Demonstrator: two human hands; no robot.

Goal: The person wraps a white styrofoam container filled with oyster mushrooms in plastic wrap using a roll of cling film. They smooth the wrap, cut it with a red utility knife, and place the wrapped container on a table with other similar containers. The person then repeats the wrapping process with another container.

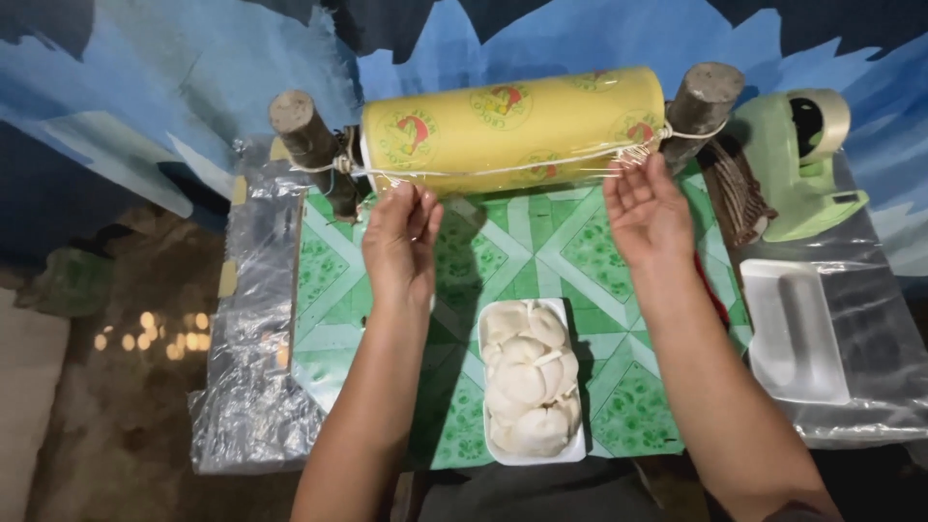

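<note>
Cling film stretches off the big yellow roll, which hangs between two wooden posts at the far edge of our bench; our left hand pinches the film's loose edge just below the roll's left end; our right hand holds the same edge near the right end, fingers half spread. Nearer us, between our forearms, a white foam tray of pale mushrooms sits on the green patterned cloth; an upturned white tray and a green tape dispenser lie to the right.
</note>
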